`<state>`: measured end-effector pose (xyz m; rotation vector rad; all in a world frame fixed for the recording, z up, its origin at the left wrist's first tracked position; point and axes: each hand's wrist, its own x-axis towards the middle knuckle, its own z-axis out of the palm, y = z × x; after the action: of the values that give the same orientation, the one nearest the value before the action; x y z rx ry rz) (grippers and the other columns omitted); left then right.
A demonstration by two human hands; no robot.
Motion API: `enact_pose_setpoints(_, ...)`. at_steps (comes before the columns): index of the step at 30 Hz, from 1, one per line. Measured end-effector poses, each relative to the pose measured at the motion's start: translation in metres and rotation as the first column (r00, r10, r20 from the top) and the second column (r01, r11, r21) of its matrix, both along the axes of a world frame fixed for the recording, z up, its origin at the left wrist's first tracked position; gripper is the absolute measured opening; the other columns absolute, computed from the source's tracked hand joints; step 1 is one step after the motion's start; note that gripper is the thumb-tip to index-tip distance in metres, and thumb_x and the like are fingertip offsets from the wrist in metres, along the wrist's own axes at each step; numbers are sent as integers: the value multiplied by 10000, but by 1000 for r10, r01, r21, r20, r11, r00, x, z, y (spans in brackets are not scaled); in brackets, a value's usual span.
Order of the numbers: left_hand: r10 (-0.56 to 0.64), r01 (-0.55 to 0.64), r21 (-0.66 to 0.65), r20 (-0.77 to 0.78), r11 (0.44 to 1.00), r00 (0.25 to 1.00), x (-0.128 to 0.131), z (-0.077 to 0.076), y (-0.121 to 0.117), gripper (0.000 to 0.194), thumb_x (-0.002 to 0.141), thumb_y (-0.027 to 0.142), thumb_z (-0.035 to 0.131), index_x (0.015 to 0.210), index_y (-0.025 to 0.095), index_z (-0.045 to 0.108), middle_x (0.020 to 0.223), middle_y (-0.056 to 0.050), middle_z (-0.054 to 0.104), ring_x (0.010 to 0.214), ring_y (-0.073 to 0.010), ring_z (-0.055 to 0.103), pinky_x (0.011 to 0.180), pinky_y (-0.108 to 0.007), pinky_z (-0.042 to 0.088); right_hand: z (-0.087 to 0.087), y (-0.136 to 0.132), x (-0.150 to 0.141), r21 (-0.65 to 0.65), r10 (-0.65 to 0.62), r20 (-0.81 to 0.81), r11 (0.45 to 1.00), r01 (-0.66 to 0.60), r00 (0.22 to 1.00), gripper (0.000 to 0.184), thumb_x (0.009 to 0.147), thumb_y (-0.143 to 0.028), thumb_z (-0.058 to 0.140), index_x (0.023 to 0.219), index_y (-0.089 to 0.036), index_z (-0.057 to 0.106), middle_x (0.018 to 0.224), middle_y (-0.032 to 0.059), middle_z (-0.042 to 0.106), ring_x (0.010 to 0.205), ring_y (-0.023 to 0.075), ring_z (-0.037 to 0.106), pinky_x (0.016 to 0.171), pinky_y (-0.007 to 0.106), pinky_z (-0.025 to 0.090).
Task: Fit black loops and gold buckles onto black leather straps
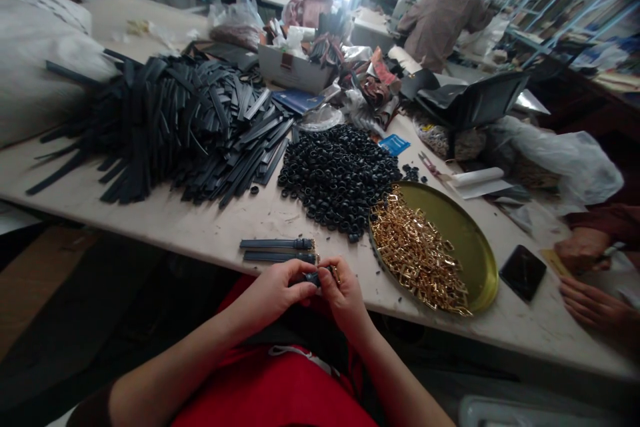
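Note:
My left hand (pixel 280 288) and my right hand (pixel 341 293) meet at the near table edge, both pinched on a dark blue strap (pixel 312 277) with a gold buckle at its end. Two finished dark straps (pixel 278 250) lie just beyond my hands. A round gold tray (pixel 465 230) to the right holds a heap of gold buckles (pixel 415 253). A pile of small black loops (pixel 340 173) sits in the middle, and a large heap of black straps (pixel 170 123) covers the left of the table.
Another person's hands (pixel 587 280) rest at the right table edge near a black phone (pixel 523 271). A person in brown (pixel 440 23) works at the far side. Boxes, plastic bags, scissors (pixel 429 165) and leather scraps crowd the back.

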<state>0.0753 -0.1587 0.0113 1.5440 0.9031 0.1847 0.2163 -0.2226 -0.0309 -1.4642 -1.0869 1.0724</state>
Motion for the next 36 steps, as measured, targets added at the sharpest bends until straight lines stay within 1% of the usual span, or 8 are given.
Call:
enact_pose_setpoints(6,47,-46,66,-14,997,999,4,-7,-8,248,773,299,504,948,151,598,773,-21,671,669,-157,610,612,-237,455,-3,-4,-15,1,-126,153,992,128,980,233,868,-413,376,809,-197,440,544,-58,433,464,96,437,443,206,328)
enact_pose_setpoints(10,66,-63,71,-32,995,997,0,-12,-8,244,777,325,490,896,143,601,759,-25,672,660,-159,615,587,-233,457,-1,-8,-12,-21,19,133,1000,-16,991,210,871,-390,375,871,-194,449,563,-52,461,482,101,455,448,204,334)
enact_pose_setpoints(13,41,-40,24,-46,999,998,-5,-12,-8,261,758,316,504,926,140,600,765,-26,679,651,-164,622,585,-239,461,5,-11,-1,-17,163,278,986,-165,947,164,850,-335,429,895,-195,502,637,-26,516,575,118,488,514,219,356)
enact_pose_setpoints(16,-14,15,21,-22,1000,1000,-8,-8,-8,294,742,258,508,1002,151,596,796,-20,687,686,-162,629,632,-242,466,6,-13,4,-5,148,408,987,-160,901,139,847,-302,428,895,-196,504,654,-15,523,595,129,494,545,238,356)
enact_pose_setpoints(21,-16,15,57,26,998,1000,-6,-10,-9,333,748,193,476,1061,176,586,815,-14,685,696,-145,625,660,-234,471,-5,-12,-11,-1,2,244,1000,-2,970,162,868,-353,373,877,-204,437,575,-42,476,500,122,482,476,228,358)
enact_pose_setpoints(28,46,-38,-208,33,977,998,-8,-19,-4,422,743,261,537,1143,137,483,723,-7,660,685,-151,626,612,-237,468,-10,-14,-17,-22,20,94,1000,-18,995,170,870,-376,378,865,-213,427,583,-49,473,508,119,482,474,222,356)
enact_pose_setpoints(33,-148,134,-254,-36,958,988,-15,-16,3,285,794,380,456,725,129,573,627,-6,611,553,-115,575,515,-205,416,-17,-17,-16,11,-11,186,1000,9,983,148,872,-340,382,869,-205,444,615,-42,435,550,120,438,520,235,335)
enact_pose_setpoints(36,-147,131,-217,-60,967,987,-13,-17,3,320,807,402,418,699,133,553,605,-4,594,505,-105,552,486,-199,402,-18,-19,-15,-7,30,215,1000,-29,976,131,874,-323,378,887,-207,436,588,-53,402,512,113,401,496,233,305)
